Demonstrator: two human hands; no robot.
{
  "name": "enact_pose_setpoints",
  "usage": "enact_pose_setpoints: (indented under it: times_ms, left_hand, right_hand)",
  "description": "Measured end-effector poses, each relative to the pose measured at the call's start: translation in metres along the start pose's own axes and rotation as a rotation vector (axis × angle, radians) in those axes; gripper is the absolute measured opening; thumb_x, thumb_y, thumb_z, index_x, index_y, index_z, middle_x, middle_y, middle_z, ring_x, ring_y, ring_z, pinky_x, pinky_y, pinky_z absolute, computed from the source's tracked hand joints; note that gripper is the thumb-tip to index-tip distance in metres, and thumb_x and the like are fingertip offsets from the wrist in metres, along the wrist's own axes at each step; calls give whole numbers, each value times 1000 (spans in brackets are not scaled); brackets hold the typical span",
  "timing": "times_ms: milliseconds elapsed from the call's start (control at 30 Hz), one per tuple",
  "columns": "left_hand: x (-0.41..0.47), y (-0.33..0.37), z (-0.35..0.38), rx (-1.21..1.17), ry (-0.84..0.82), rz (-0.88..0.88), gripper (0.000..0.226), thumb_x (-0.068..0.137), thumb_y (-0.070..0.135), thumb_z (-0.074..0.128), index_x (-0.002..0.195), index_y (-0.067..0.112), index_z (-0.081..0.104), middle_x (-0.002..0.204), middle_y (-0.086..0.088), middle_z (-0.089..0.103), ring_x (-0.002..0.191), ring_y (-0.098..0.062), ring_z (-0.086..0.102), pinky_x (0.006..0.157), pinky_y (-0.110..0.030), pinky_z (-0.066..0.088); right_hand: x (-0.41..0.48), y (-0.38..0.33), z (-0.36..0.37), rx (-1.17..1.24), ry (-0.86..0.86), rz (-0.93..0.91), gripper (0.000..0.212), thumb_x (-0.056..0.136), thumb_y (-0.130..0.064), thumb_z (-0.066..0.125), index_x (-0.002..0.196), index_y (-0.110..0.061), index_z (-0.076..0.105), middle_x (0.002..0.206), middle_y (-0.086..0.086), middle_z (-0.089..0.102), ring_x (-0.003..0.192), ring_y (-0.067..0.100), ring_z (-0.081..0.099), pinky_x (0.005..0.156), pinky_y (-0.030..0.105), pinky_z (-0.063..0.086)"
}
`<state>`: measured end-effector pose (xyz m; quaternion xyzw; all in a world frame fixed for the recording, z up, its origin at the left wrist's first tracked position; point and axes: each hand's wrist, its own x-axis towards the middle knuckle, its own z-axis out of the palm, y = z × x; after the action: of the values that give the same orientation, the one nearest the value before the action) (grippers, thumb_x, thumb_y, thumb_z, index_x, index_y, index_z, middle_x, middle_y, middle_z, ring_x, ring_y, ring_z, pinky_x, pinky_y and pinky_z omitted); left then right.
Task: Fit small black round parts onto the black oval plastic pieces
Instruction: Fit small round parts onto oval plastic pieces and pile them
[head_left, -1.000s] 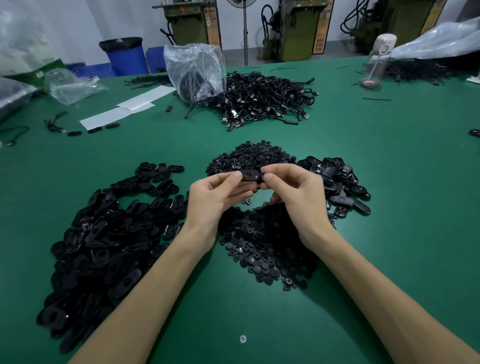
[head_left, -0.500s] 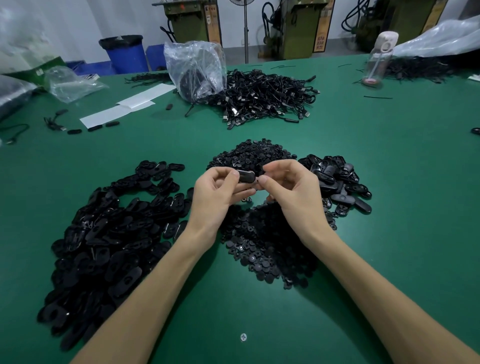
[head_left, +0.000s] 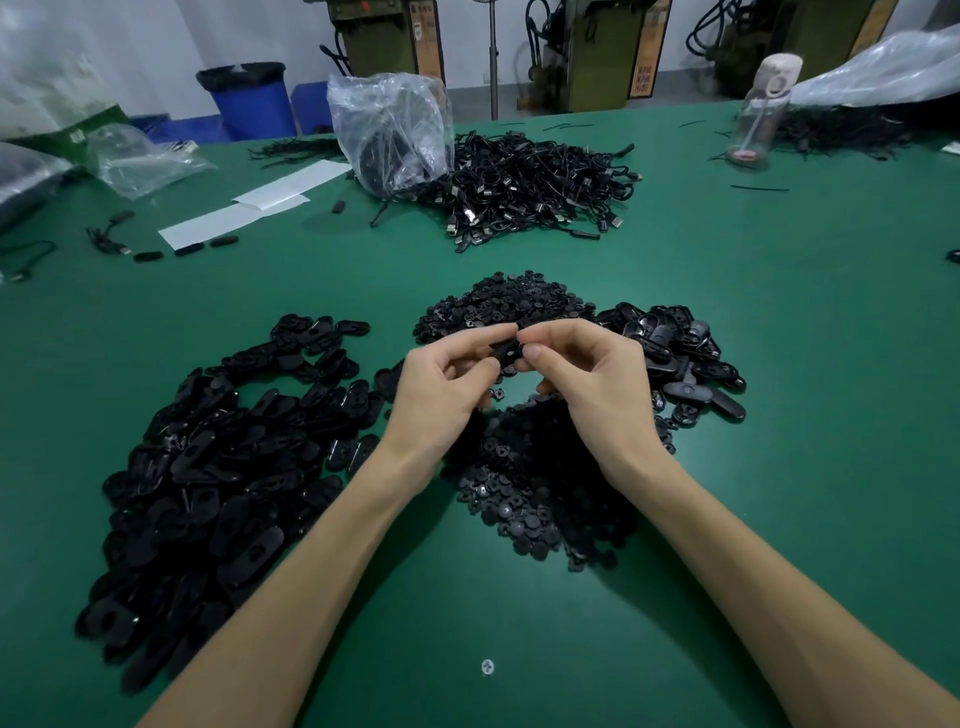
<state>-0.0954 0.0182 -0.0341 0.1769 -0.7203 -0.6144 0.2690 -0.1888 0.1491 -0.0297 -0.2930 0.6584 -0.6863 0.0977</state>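
My left hand (head_left: 441, 395) and my right hand (head_left: 592, 384) meet above the table and both pinch one black oval plastic piece (head_left: 506, 354) between thumbs and fingertips. Most of that piece is hidden by the fingers, and I cannot tell whether a round part sits on it. Under my hands lies a heap of small black round parts (head_left: 530, 483), with more of them (head_left: 509, 306) just beyond my fingers. A big pile of black oval pieces (head_left: 218, 457) spreads to the left. A smaller pile of oval pieces (head_left: 675, 353) lies to the right.
The green table (head_left: 805, 415) carries a heap of black cables (head_left: 535, 187) and a clear plastic bag (head_left: 395, 130) at the back. White paper strips (head_left: 249, 208) lie back left, a clear bottle (head_left: 761, 114) back right. A screw head (head_left: 487, 667) sits near the front edge.
Both hands stay together on the oval piece. The fingertips have shifted and turned it a little; the left fingers curl more around it.
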Motion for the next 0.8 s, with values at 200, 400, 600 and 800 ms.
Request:
enact_pose_setpoints:
  times_ms: [200,400,600,800]
  left_hand:
    - [-6,2,4,-36,13,-17,20,93,5,75,112,11,79,95,-6,80,84,-13,74,67,-23,58]
    - [-6,3,2,-140,-1,-20,18,95,4,73,111,7,77,100,-13,79,99,-27,76,73,-26,59]
    - [-5,3,2,-86,33,-9,16,95,13,75,109,19,79,97,-2,81,95,-17,77,70,-18,55]
    - [-6,4,3,-113,38,-20,16,95,12,74,110,17,79,98,-2,81,95,-16,77,71,-17,54]
  right_hand:
    - [-2,-1,-2,-128,86,-19,13,88,-12,79,96,-15,68,80,-1,76,76,10,74,76,32,60]
    - [-3,-3,0,-230,78,-53,10,90,-12,78,95,-15,70,83,-4,73,77,7,70,78,27,57]
    - [-4,-5,1,-292,83,-88,11,90,-12,78,97,-14,70,87,-8,71,80,4,65,74,16,50]
    - [-2,-3,2,-263,108,-64,10,89,-14,78,96,-15,71,87,-8,71,79,5,66,76,18,53]
